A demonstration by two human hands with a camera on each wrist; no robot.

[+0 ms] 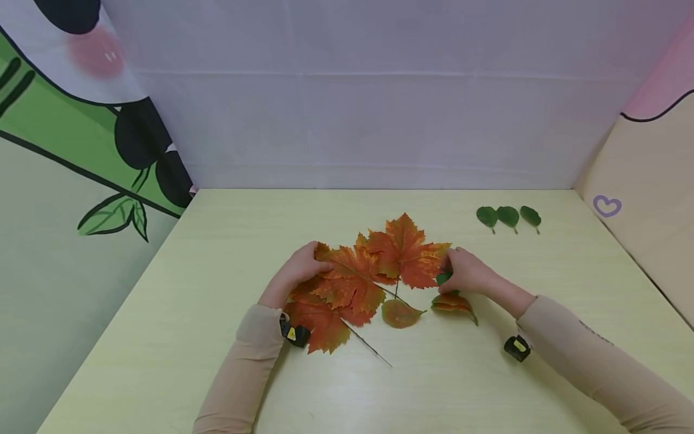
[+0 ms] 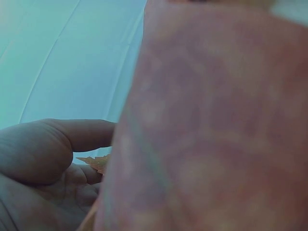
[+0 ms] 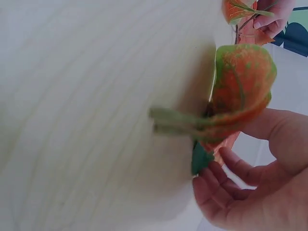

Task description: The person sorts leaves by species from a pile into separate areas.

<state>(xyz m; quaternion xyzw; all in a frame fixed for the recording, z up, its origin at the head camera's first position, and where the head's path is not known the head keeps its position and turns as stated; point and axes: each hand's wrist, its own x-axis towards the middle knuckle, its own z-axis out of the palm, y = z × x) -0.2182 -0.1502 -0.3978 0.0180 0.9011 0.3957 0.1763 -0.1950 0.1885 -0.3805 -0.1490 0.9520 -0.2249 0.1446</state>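
Note:
My left hand point(image 1: 298, 269) grips the left edge of a bunch of orange maple leaves point(image 1: 352, 277), its thumb on top. In the left wrist view, a blurred red leaf point(image 2: 207, 120) covers most of that hand. My right hand point(image 1: 468, 271) is at the bunch's right side, with its fingers bent. Its thumb is against small orange-green leaves point(image 3: 245, 82), stacked with their stems together. Partly hidden by the fingers is a green leaf point(image 3: 201, 159). One single orange-green leaf point(image 1: 401, 313) lies between the hands, below the maple leaves.
Three small green leaves point(image 1: 508, 217) lie in a row at the back right of the pale wooden table point(image 1: 162, 361). A white cloth backdrop point(image 1: 379, 120) stands behind the table's far edge, with printed panels at both sides.

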